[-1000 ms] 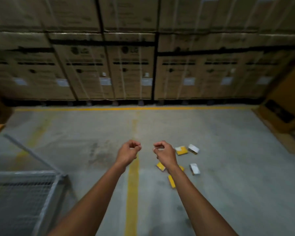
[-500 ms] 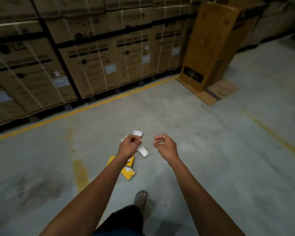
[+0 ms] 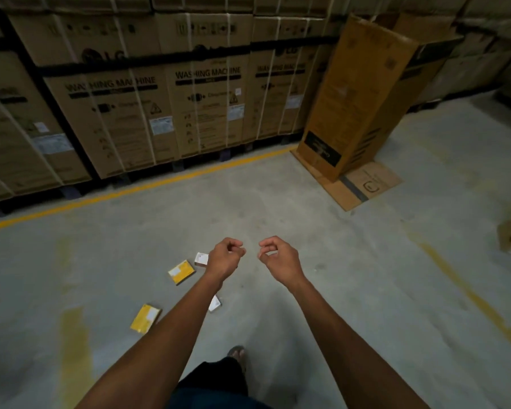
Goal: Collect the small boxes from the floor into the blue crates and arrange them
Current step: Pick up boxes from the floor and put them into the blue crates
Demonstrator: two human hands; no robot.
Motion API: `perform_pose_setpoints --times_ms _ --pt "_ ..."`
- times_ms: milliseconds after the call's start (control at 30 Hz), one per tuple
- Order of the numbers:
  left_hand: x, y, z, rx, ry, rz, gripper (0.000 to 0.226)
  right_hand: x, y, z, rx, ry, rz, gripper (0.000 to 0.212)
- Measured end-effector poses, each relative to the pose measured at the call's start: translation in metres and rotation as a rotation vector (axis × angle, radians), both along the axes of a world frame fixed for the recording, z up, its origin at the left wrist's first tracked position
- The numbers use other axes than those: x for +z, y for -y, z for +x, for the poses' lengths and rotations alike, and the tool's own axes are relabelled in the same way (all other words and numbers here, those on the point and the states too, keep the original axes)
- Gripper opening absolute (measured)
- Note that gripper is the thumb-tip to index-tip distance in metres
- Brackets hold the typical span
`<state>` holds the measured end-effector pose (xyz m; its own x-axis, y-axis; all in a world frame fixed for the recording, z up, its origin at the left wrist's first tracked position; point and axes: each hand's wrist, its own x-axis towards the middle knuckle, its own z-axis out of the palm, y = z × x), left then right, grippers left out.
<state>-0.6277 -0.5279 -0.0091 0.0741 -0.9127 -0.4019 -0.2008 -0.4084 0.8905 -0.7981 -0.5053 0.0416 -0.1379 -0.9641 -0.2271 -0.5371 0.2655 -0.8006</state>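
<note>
Concrete floor [image 3: 278, 202] now fills the frame as the view has swung right; the small boxes [image 3: 181, 271] have slid to lower left. Left hand [image 3: 224, 256] and right hand [image 3: 278, 258] stay curled and empty. No blue crates show, so collecting hasn't begun.

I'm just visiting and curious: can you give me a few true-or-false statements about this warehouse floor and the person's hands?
1. Both hands, left hand and right hand, hold nothing. True.
2. A blue crate stands by the small boxes. False: no crate is in view.
3. Two yellow boxes, yellow box and second yellow box, lie on the floor. True.
4. The tall cardboard carton lies flat. False: it stands, leaning.
5. The hands touch a box. False: they hover above the floor.
</note>
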Motion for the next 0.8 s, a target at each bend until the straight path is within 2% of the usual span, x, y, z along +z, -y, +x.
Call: perform_pose_setpoints --times_ms 233,433,800 --pt "-0.001 0.091 -0.01 0.099 0.098 0.009 0.016 0.004 0.124 -0.016 0.164 0.017 0.013 0.024" --pt "0.004 0.147 -0.004 0.222 0.257 0.011 0.012 -0.002 0.224 -0.002 0.372 0.051 0.031 0.027" --pt "0.026 0.21 -0.03 0.64 0.312 0.099 0.016 -0.009 0.366 -0.002 0.885 0.045 0.021 0.024"
